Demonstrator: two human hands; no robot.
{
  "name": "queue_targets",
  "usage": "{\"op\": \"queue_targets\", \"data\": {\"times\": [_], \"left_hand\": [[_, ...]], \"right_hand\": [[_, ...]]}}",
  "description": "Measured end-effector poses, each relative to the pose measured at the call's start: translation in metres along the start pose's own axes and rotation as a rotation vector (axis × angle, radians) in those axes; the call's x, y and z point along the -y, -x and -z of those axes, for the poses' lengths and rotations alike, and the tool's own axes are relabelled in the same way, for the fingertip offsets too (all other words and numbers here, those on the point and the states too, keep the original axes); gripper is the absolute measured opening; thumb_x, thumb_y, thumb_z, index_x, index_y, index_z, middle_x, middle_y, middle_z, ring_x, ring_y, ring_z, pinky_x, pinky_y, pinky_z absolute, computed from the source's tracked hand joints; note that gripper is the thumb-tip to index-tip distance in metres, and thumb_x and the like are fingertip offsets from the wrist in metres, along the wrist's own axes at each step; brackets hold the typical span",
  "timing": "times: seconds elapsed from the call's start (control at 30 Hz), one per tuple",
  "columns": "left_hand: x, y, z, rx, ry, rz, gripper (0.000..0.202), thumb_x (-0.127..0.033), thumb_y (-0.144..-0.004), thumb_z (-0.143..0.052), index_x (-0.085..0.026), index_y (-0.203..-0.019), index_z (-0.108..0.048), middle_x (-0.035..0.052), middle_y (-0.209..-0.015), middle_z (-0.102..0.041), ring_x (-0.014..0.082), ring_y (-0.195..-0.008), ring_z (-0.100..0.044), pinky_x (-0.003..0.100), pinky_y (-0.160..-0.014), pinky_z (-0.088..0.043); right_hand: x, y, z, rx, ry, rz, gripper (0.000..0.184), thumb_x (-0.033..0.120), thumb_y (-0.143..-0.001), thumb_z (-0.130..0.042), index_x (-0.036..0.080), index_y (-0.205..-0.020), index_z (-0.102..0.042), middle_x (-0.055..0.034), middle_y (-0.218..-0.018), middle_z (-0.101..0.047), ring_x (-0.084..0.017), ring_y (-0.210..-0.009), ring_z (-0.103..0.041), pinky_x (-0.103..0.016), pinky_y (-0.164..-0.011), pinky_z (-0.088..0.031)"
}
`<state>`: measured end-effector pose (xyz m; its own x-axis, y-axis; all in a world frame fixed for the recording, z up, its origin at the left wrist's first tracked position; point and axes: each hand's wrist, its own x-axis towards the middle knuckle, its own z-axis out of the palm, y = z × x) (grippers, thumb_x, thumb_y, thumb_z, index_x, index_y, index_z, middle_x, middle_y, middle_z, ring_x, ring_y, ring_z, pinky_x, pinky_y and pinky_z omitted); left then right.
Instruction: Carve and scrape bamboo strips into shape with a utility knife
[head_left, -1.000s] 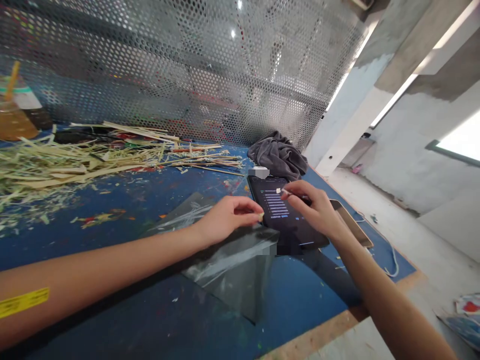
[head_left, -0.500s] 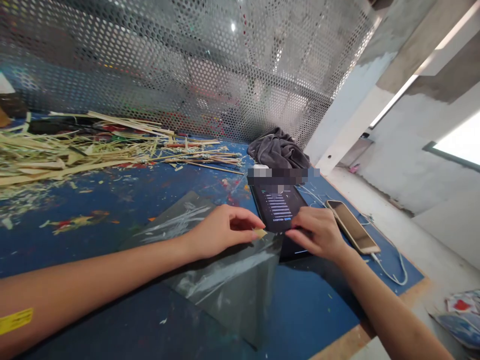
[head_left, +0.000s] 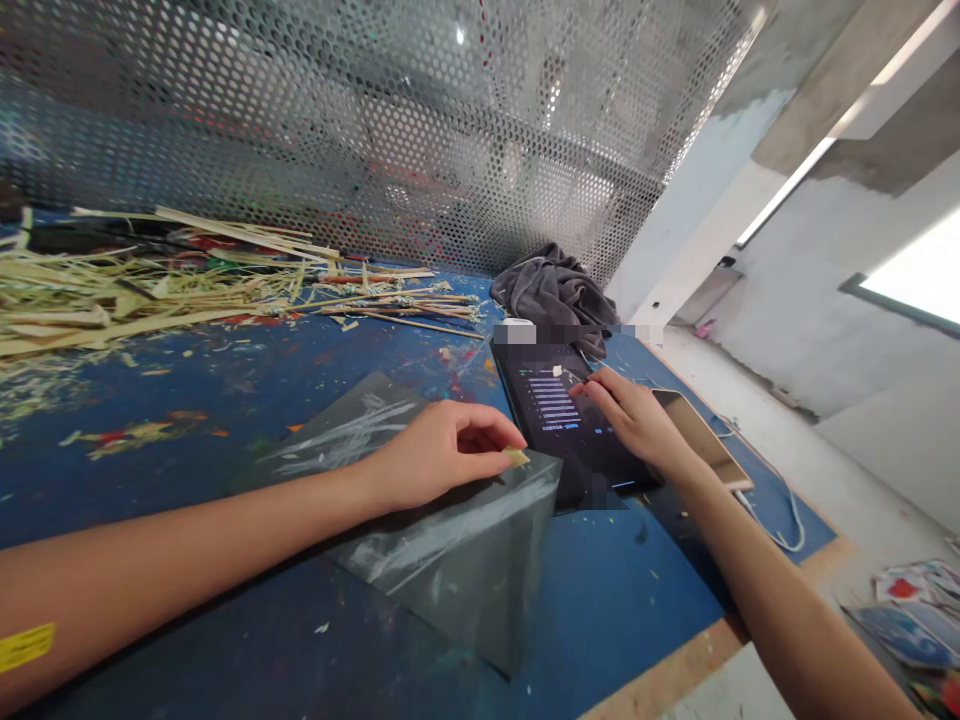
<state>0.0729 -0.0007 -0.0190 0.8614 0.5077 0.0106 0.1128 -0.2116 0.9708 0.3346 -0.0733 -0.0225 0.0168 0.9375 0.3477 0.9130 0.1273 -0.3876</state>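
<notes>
My left hand is closed in a pinch on a small pale yellow strip, just over the far right part of a dark grey sheet. Whitish scuffs mark the sheet, which lies on the blue table. My right hand is above a black tablet with lit lines of text. Its fingers are stretched forward and slightly bent, apart from a tiny pale piece over the screen. Whether the fingertips touch the screen I cannot tell.
Pale plant strips are heaped at the back left. A dark grey cloth lies behind the tablet, before a perforated metal panel. A phone with a white cable sits near the right table edge.
My right hand has moved from the tablet's near edge up and away over its screen, its fingers reaching further out. The left hand keeps its pinch on the strip. The view has shifted slightly.
</notes>
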Motion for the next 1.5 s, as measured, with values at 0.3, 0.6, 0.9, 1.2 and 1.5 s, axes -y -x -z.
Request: {"op": "queue_targets", "data": {"times": [0.3,0.6,0.9,1.2,1.5], "left_hand": [[0.000,0.000,0.001,-0.009,0.027,-0.022,0.015,-0.028,-0.078,-0.064,-0.017,-0.087,-0.066,0.0006,-0.081,-0.069,0.0125,-0.072,-0.062,0.023,-0.066,-0.047],[-0.002,0.000,0.001,-0.003,0.008,-0.022,0.012,-0.024,-0.078,-0.064,-0.015,-0.086,-0.067,0.0003,-0.079,-0.069,0.0113,-0.072,-0.061,0.021,-0.067,-0.047],[0.000,-0.001,0.001,-0.003,-0.004,-0.013,0.014,-0.025,-0.078,-0.065,-0.015,-0.087,-0.067,0.0003,-0.078,-0.069,0.0113,-0.071,-0.060,0.021,-0.066,-0.046],[0.004,-0.002,0.002,-0.050,0.031,-0.006,0.016,-0.020,-0.079,-0.064,-0.016,-0.093,-0.068,0.0009,-0.084,-0.071,0.0117,-0.072,-0.062,0.023,-0.069,-0.047],[0.000,0.003,0.000,0.015,-0.385,-0.208,0.009,-0.021,-0.081,-0.064,-0.021,-0.088,-0.070,-0.0015,-0.085,-0.070,0.0144,-0.083,-0.060,0.026,-0.077,-0.042]], "right_hand": [[0.010,0.005,0.006,-0.015,-0.022,0.042,0.030,0.036,-0.094,-0.041,0.023,-0.081,-0.063,-0.0007,-0.078,-0.066,-0.016,-0.071,-0.059,-0.029,-0.067,-0.041],[0.012,0.004,0.003,0.030,0.014,0.026,0.031,0.038,-0.095,-0.040,0.022,-0.085,-0.064,-0.0011,-0.079,-0.064,-0.016,-0.073,-0.057,-0.028,-0.067,-0.039],[0.012,0.005,0.002,0.002,0.016,0.056,0.029,0.037,-0.095,-0.042,0.021,-0.083,-0.064,-0.0007,-0.074,-0.063,-0.015,-0.068,-0.056,-0.027,-0.062,-0.038],[0.036,0.020,0.008,-0.066,-0.082,0.458,0.012,0.026,-0.088,-0.049,0.021,-0.080,-0.057,-0.0011,-0.066,-0.057,-0.014,-0.060,-0.049,-0.028,-0.056,-0.035],[0.051,0.022,-0.002,0.074,0.164,0.729,0.020,0.026,-0.087,-0.052,0.019,-0.070,-0.060,0.0011,-0.054,-0.049,-0.012,-0.051,-0.042,-0.030,-0.050,-0.028]]}}
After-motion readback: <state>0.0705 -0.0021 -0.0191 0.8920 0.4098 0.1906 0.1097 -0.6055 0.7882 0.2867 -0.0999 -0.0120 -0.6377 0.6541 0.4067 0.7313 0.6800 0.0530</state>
